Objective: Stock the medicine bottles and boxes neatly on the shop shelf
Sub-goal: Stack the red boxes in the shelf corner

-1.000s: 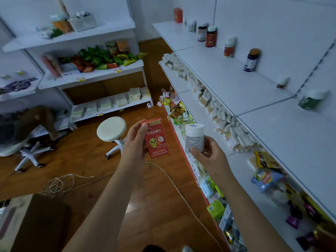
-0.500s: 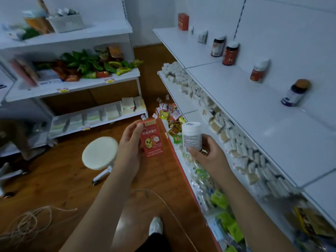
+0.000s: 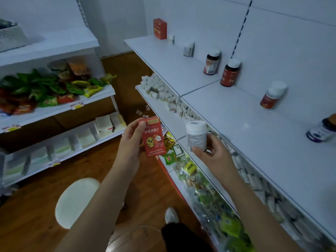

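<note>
— What has changed since half a second ago?

— The view has swung right and closer to the top shelf (image 3: 227, 113); the white stool (image 3: 76, 200) now sits lower left. The hands have barely shifted.

— And the grips?

— The left hand (image 3: 130, 142) has its fingers curled round the red box (image 3: 153, 138), upright. The right hand (image 3: 214, 155) pinches the white bottle (image 3: 196, 136) near its base, just in front of the shelf edge.
</note>
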A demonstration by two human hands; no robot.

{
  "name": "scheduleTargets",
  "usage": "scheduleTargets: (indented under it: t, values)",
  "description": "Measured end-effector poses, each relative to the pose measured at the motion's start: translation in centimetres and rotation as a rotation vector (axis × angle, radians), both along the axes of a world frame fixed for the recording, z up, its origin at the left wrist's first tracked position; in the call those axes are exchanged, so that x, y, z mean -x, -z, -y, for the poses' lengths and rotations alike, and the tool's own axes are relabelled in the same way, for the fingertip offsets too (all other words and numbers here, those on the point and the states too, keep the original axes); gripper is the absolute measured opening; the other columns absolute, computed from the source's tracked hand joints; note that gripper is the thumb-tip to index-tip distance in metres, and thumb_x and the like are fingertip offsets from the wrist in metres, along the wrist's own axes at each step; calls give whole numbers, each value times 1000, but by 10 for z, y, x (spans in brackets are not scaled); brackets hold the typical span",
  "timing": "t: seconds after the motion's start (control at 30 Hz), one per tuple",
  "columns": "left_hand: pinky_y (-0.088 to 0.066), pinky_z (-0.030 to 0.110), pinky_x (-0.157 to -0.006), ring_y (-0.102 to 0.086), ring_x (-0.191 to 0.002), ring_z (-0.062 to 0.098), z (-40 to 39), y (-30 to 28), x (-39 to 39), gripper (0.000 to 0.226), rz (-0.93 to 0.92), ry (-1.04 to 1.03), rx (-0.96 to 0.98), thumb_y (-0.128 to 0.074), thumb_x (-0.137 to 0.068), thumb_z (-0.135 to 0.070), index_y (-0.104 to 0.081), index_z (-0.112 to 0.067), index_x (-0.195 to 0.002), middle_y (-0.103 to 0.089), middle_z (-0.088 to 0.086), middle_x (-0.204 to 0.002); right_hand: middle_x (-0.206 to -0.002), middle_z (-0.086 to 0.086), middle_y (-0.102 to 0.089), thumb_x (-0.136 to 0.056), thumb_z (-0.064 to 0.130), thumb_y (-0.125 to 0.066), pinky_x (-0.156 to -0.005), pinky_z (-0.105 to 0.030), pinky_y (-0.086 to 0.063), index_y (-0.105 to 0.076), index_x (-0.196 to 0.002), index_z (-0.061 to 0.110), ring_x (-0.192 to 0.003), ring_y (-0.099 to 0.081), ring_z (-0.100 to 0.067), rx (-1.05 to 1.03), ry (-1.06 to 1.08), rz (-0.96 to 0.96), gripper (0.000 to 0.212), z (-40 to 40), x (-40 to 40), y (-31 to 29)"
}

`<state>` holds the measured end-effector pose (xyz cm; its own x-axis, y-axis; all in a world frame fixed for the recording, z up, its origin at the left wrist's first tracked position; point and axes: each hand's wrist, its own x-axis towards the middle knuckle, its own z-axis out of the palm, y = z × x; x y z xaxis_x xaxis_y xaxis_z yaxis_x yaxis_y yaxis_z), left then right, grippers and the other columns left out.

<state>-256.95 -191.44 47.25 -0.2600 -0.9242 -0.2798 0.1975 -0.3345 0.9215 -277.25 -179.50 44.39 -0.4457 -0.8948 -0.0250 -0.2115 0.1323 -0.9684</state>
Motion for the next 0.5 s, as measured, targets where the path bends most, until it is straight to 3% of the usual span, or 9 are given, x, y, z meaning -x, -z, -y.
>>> scheduleTargets:
  t: [0.17, 0.3, 0.5]
  values:
    - [-58, 34, -75, -70, -100, 18, 103, 6, 43, 33, -1, 25, 23, -61, -91, -47, -62, -33, -121, -69, 0, -114, -115, 12, -68, -83, 31, -77, -83, -21, -55, -57, -126, 25, -103, -66, -1, 8, 82, 31, 48, 86, 34, 10]
    - [-57, 42, -89, -68, -107, 23, 183, 3, 86, 49, 26, 96, 40, -61, -83, -54, -59, -31, -125, -67, 4, -119, -112, 15, -68, -83, 31, -76, -78, -15, -53, -58, -123, 28, -101, -65, 3, 9, 161, 42, 44, 161, 70, 12]
    - [-59, 35, -78, -71, -102, 22, 293, -7, 134, 59, 63, 160, 17, -62, -75, -59, -59, -30, -127, -68, 6, -117, -110, 14, -68, -85, 22, -75, -75, -10, -51, -58, -121, 26, -98, -64, 3, -14, 221, 79, 39, 265, 106, 12]
